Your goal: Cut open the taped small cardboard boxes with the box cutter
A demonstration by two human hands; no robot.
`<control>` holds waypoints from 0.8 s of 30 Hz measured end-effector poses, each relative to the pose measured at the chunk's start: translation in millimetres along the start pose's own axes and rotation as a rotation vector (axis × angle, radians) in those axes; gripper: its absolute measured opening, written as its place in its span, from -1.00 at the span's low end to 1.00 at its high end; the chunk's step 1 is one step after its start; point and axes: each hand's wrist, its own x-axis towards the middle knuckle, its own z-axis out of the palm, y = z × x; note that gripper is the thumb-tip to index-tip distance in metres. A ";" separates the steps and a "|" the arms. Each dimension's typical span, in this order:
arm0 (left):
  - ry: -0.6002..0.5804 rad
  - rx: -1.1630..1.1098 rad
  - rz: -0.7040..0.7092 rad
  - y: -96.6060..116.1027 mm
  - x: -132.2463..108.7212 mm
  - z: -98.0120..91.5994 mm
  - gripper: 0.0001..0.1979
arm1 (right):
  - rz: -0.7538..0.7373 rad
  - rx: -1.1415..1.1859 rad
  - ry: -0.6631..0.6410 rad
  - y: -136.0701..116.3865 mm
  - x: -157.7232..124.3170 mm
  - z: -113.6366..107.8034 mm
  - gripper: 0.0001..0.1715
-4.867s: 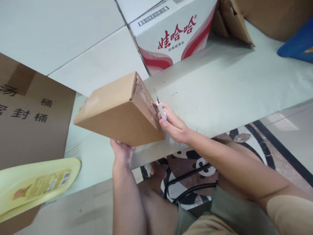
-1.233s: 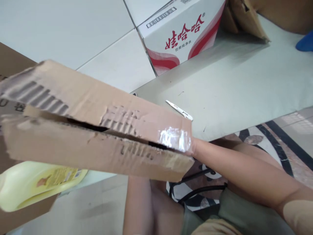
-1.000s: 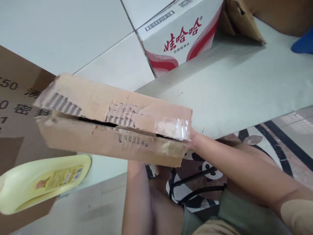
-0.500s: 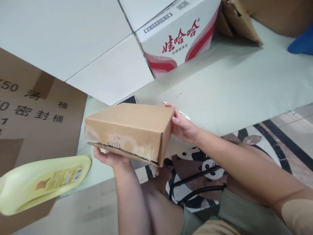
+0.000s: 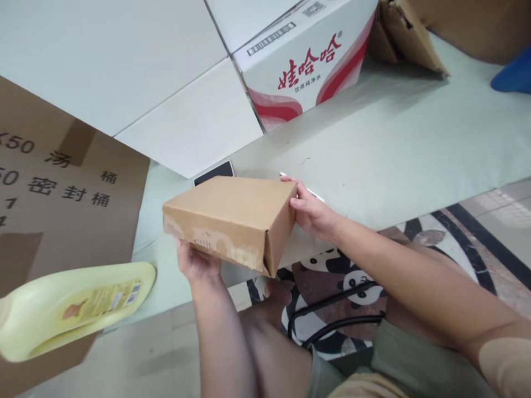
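A brown cardboard box [image 5: 232,204] is held between my two hands over the pale green surface, its near side scuffed with torn paper marks. My left hand [image 5: 198,262] supports it from below at the near left, the fingers partly hidden under it. At the box's right end, my right hand [image 5: 311,209] grips with the thumb on the side; some fingertips lie behind the edge. A phone [image 5: 213,173] lies just behind the box. Part of a thin white object [image 5: 315,194] shows beyond my right hand.
A yellow bottle [image 5: 83,307] is at the lower left, before a large printed carton [image 5: 62,182]. White boxes [image 5: 199,121] and a red-and-white carton [image 5: 307,72] line the back. Folded cardboard [image 5: 409,36] and a blue object [image 5: 512,74] are at the right. A panda-patterned mat [image 5: 357,287] lies below.
The box's left end has shifted right and its lower flap no longer shows. My left hand has moved slightly right along its underside. My right hand stays nearly in place.
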 end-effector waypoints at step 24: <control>0.031 -0.022 0.028 -6.9 -3.3 7.9 -0.47 | 0.067 0.012 0.026 6.6 -4.4 -0.4 -0.21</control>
